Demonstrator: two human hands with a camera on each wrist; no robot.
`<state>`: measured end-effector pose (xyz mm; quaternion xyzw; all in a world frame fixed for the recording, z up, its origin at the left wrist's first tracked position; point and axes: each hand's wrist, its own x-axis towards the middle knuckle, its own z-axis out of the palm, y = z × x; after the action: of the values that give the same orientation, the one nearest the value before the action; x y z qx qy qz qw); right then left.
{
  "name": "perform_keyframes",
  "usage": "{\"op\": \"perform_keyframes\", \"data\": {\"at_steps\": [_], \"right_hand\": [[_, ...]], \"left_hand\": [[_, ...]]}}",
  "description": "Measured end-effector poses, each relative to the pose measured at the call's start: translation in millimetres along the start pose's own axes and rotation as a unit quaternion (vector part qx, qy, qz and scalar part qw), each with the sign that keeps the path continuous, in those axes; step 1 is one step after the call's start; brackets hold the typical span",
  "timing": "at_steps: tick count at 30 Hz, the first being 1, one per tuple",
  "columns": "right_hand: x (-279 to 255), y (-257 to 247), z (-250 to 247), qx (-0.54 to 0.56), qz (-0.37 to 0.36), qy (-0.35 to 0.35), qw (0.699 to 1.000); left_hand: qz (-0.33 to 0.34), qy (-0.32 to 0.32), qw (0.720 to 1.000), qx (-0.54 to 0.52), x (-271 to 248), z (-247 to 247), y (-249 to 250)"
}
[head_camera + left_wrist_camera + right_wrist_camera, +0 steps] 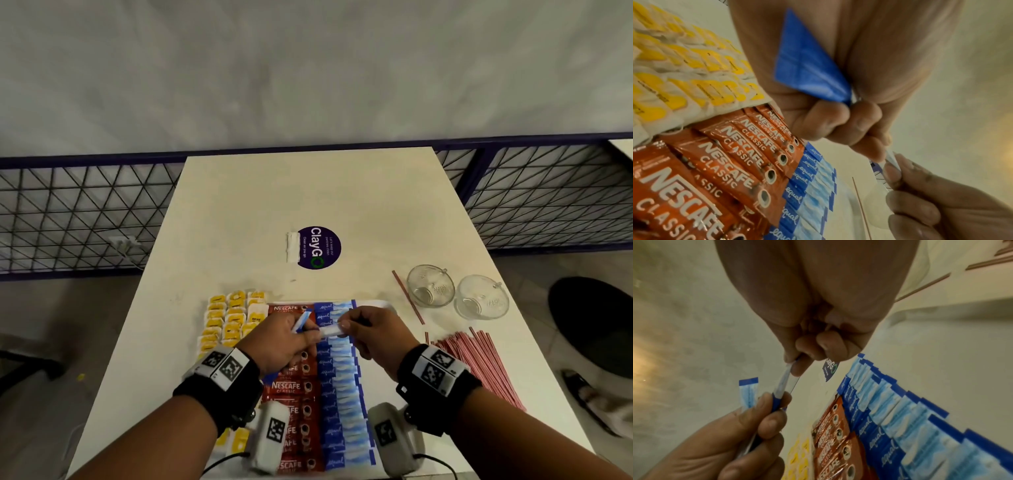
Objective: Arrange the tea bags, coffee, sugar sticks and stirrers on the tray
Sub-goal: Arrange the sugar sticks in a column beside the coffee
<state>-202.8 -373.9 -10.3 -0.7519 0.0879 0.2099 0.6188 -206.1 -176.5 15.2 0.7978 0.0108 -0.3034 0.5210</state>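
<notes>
Behind the cream surface (pixel 239 205) I see a grey wall and a dark mesh railing (pixel 68 212). A round purple ClayGo sticker (pixel 318 247) sits mid-surface. Toward the near edge lies a white tray (pixel 375 304), mostly covered by three columns: yellow tea bags (pixel 233 318) on the left, red Nescafe coffee sticks (pixel 291 387) in the middle, blue Equal sugar sticks (pixel 342 394) on the right, each column overlapping like shingles.

My left hand (pixel 284 342) hovers over the coffee column with its fingers curled; in the left wrist view a blue sugar stick (pixel 809 68) lies clamped against the palm. Between both hands spans a second sugar stick (pixel 330 330): the left fingertips pinch its dark blue end, and my right hand (pixel 373 334) pinches the pale end between thumb and forefinger, above the far part of the sugar column. The right wrist view confirms this shared stick (pixel 784 382) and shows another stick end (pixel 748 391) protruding from the left hand.

To the right of the tray, a heap of red-and-white stirrers (pixel 479 363) lies on the surface, with one loose stirrer (pixel 407 296) farther away. Beyond them two clear glass cups (pixel 457 293) lie tipped on their sides, touching each other.
</notes>
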Motion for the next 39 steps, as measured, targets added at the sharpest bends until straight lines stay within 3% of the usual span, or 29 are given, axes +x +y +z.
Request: {"op": "perform_keyframes", "data": {"at_steps": [6, 16, 22, 32, 34, 36, 39], "right_hand": [[5.8, 29.4, -27.5, 0.013, 0.048, 0.069, 0.996], [13.9, 63.1, -12.4, -0.024, 0.119, 0.058, 0.991], [23.3, 71.9, -6.3, -0.193, 0.127, 0.075, 0.97], [19.9, 58.5, -1.5, -0.281, 0.142, 0.074, 0.946], [15.5, 48.7, -3.2, -0.315, 0.128, 0.093, 0.936], [10.1, 31.9, -1.0, -0.324, 0.068, 0.105, 0.938], [-1.3, -3.0, 17.9, -0.268, -0.039, 0.007, 0.963]], "left_hand": [[-0.019, 0.052, 0.998, 0.021, -3.0, -12.0, -18.4], [-0.051, 0.073, 0.996, 0.023, -15.1, -23.5, -41.9], [-0.055, 0.081, 0.995, -0.001, -23.5, -24.0, -41.4], [-0.047, 0.075, 0.996, -0.003, -20.0, -23.1, -45.1], [-0.043, 0.071, 0.996, -0.043, -20.9, -22.1, -41.6], [-0.043, 0.067, 0.99, -0.114, -20.5, -21.1, -38.2], [-0.042, 0.065, 0.98, -0.184, -17.7, -13.2, -28.2]]}}
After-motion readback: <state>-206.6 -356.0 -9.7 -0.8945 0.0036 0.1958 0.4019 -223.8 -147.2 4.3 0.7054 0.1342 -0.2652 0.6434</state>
